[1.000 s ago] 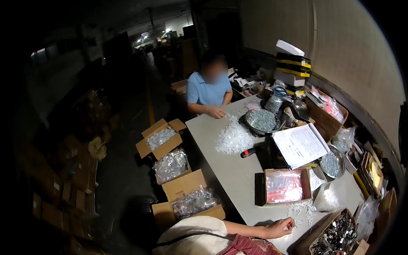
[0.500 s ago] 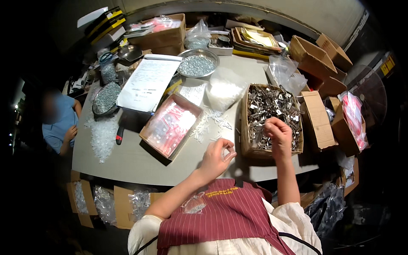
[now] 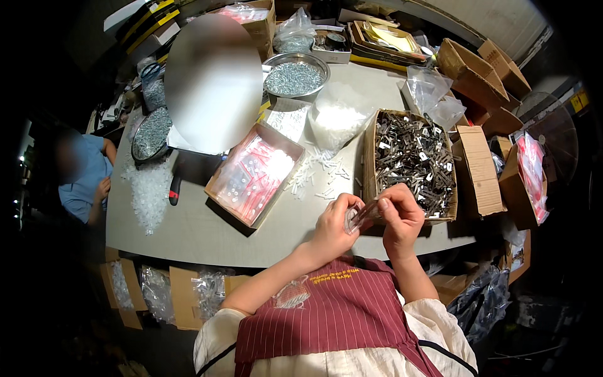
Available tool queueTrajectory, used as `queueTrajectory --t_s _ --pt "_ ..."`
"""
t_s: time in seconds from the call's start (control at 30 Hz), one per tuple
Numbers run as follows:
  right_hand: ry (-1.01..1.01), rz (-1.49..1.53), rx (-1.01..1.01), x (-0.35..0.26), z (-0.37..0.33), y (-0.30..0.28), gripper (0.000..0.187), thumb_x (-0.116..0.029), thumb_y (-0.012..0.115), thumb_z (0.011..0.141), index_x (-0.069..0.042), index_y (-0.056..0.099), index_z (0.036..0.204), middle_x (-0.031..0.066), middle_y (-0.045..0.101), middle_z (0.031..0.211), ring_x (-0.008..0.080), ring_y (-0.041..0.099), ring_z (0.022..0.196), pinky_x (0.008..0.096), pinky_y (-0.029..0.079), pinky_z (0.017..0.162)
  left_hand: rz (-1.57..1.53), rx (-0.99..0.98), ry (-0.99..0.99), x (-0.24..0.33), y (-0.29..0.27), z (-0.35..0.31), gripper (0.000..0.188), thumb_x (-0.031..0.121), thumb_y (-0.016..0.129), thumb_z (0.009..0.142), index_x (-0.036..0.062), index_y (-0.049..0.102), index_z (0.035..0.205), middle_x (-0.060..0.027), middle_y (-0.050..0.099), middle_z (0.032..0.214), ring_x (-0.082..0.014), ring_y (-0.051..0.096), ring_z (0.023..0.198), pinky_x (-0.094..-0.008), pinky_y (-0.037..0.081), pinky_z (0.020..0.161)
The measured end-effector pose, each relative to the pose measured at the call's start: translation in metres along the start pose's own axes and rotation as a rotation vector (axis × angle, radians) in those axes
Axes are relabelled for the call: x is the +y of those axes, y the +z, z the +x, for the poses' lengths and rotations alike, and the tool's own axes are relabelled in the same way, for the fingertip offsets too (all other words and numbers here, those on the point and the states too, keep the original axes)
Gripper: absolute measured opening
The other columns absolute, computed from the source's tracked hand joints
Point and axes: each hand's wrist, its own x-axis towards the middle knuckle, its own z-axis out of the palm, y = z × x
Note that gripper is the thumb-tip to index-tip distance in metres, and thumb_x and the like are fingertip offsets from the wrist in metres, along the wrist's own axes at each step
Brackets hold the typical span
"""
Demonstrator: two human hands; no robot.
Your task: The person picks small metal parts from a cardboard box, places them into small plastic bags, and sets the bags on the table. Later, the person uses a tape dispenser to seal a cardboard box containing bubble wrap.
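In front of my chest both hands meet near the front edge of the table. Between the fingers of my left hand is a small clear plastic bag. My right hand is closed, its fingertips close against the bag's side; a dark brownish bit shows there, too small to make out. Just beyond that hand stands a cardboard box full of small dark and shiny metal clips. White plastic tubes lie loose to the left of this box, beside an open plastic bag of them.
An open box holds flat pink-marked packets. Left of it lie a red-black handled tool and a heap of clear plastic bits. Screws fill a metal bowl. Cardboard boxes crowd the right; a person is at the far left.
My right hand has come down and left from above the box of metal clips to meet my left hand. The left hand has moved slightly right, and its small bag now shows clearly.
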Motion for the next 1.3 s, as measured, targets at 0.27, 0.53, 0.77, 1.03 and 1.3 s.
queueTrajectory --t_s 0.27,0.53,0.77,1.03,1.3 --pt "-0.314 -0.528 -0.601 -0.027 0.033 0.0 0.024 -0.014 0.073 0.081 -0.005 0.077 0.102 0.0165 0.064 0.122 0.0329 0.054 0.116 0.0436 0.043 0.101 -0.517 -0.265 -0.179 0.008 -0.033 0.015 0.029 0.003 0.069 0.091 0.0022 0.056 0.117 -0.0061 0.066 0.102 -0.0127 0.063 0.098 -0.0315 0.054 0.085" --pt "0.276 -0.102 -0.677 -0.012 0.057 0.002 0.013 -0.012 0.07 0.096 0.001 0.067 0.096 0.0128 0.069 0.121 0.0143 0.063 0.102 0.0288 0.052 0.086 -0.965 -0.513 -0.487 0.016 -0.072 0.017 0.048 0.018 0.065 0.099 -0.0067 0.054 0.139 -0.0147 0.066 0.131 -0.0211 0.064 0.121 -0.037 0.054 0.101" --pt "0.437 0.082 -0.634 -0.007 0.05 0.015 0.016 -0.011 0.068 0.099 0.004 0.069 0.105 0.0057 0.071 0.099 0.0112 0.064 0.096 0.0278 0.052 0.087 -0.778 -0.398 -0.514 0.021 -0.1 -0.008 0.043 0.025 0.056 0.106 -0.0055 0.058 0.136 -0.013 0.07 0.12 -0.0205 0.069 0.111 -0.0353 0.056 0.095" --pt "0.287 -0.198 -0.787 -0.001 0.032 0.046 0.019 -0.009 0.074 0.091 0.0 0.066 0.106 0.0026 0.067 0.096 0.0126 0.063 0.091 0.0304 0.051 0.087 -0.823 -0.213 -0.475 0.018 -0.108 -0.036 0.042 0.027 0.05 0.109 -0.004 0.058 0.137 -0.0129 0.07 0.12 -0.0182 0.069 0.108 -0.0359 0.058 0.094" --pt "0.333 -0.096 -0.744 0.004 0.019 0.064 0.017 -0.003 0.073 0.094 0.002 0.063 0.107 0.0019 0.064 0.097 0.0086 0.061 0.086 0.0243 0.051 0.074 -0.419 0.174 -0.238 0.01 -0.126 -0.052 0.019 0.012 0.06 0.104 -0.0044 0.066 0.111 -0.0088 0.072 0.106 -0.0128 0.07 0.096 -0.0291 0.061 0.085"
